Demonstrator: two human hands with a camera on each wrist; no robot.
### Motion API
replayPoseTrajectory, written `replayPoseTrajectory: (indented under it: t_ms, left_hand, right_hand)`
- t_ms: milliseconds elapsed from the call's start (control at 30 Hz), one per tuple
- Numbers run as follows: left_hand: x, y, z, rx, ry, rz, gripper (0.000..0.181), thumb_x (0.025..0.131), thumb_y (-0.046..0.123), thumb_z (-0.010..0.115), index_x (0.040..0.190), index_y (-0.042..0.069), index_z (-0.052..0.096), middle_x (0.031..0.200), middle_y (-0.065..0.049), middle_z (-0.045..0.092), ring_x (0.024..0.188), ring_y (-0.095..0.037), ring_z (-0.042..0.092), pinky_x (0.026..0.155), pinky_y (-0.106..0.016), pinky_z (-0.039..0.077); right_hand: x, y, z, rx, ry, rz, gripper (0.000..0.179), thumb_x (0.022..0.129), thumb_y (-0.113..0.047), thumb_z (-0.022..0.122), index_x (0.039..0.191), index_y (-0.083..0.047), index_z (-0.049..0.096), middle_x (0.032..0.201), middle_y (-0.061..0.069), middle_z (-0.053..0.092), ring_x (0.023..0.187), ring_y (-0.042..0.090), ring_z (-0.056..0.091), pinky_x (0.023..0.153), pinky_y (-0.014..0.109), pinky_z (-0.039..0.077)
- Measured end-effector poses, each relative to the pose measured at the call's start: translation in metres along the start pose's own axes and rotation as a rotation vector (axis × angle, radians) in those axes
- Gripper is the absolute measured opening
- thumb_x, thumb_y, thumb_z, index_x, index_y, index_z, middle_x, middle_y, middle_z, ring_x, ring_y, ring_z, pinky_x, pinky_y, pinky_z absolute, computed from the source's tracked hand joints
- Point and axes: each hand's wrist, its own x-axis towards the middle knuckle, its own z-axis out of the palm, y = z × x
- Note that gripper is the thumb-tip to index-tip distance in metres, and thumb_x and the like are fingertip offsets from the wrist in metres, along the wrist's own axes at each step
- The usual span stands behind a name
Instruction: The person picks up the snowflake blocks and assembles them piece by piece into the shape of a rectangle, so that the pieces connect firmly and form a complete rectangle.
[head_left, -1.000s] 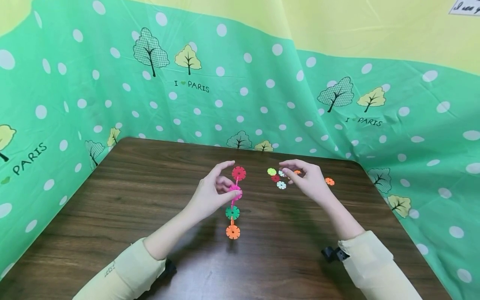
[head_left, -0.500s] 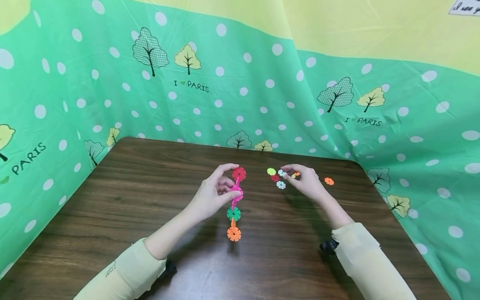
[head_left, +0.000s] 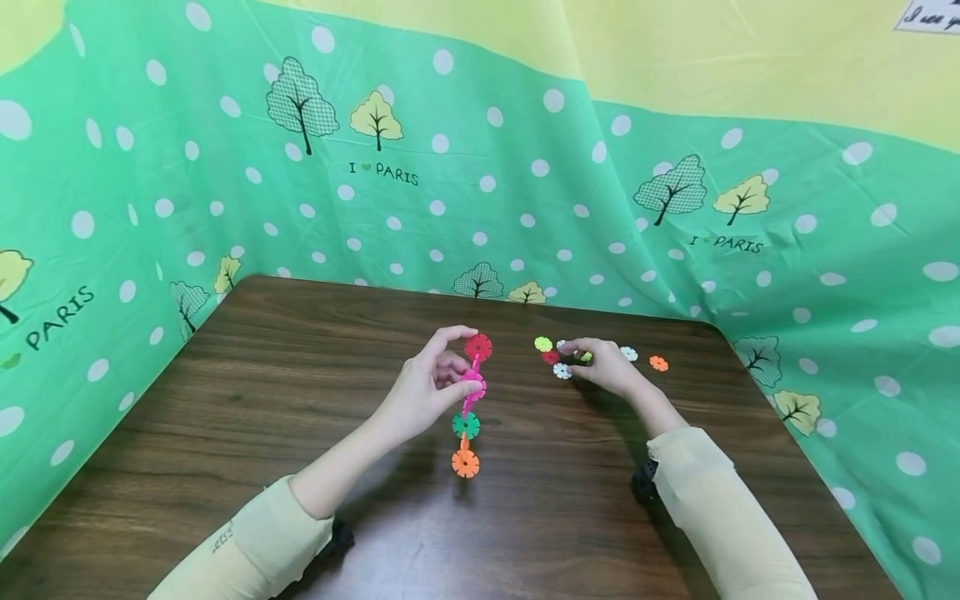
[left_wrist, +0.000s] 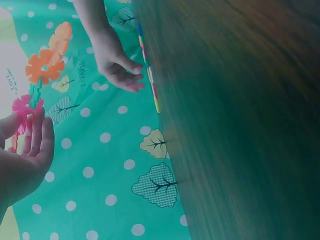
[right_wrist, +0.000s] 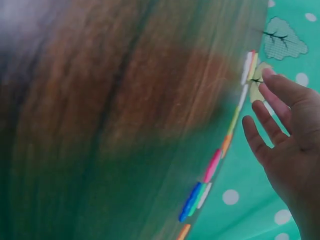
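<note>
My left hand [head_left: 420, 387] pinches a red-pink-green-orange chain of notched plastic discs [head_left: 460, 426], likely to steady it; my right hand [head_left: 607, 364], empty, fingers parted, hovers by multicoloured discs [head_left: 551, 357] toward the worktop's [head_left: 315, 333] far edge.

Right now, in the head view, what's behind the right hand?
Partly hidden behind the right hand, a white disc and a yellow-green disc show. Anything it fully covers can't be seen from there.

Dotted green curtain [head_left: 480, 225] behind brown table [head_left: 225, 400]
</note>
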Motion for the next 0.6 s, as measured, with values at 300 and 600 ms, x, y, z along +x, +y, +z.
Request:
replayPoseTrajectory:
  t_ms: [300, 600]
  left_hand:
    - [-0.0002, 0.0012, -0.0004, 0.029, -0.001, -0.022, 0.064, 0.080, 0.016, 0.075, 0.132, 0.028, 0.041, 0.084, 0.002, 0.067, 0.068, -0.009, 0.065, 0.065, -0.029, 0.055]
    - [-0.0003, 0.0001, 0.0017, 0.027, 0.056, -0.053, 0.063, 0.080, 0.011, 0.074, 0.134, 0.019, 0.042, 0.087, -0.006, 0.065, 0.071, -0.013, 0.066, 0.066, -0.029, 0.055]
  right_hand:
    - [0.0055, 0.0042, 0.0049, -0.047, -0.053, 0.031, 0.031, 0.081, -0.012, 0.075, 0.109, -0.004, 0.068, 0.109, 0.013, 0.067, 0.095, 0.029, 0.058, 0.084, 0.045, 0.048]
    - [0.0062, -0.0015, 0.0094, -0.071, -0.070, 0.038, 0.028, 0.082, -0.007, 0.072, 0.110, -0.007, 0.069, 0.107, 0.011, 0.065, 0.087, 0.022, 0.056, 0.075, 0.038, 0.047]
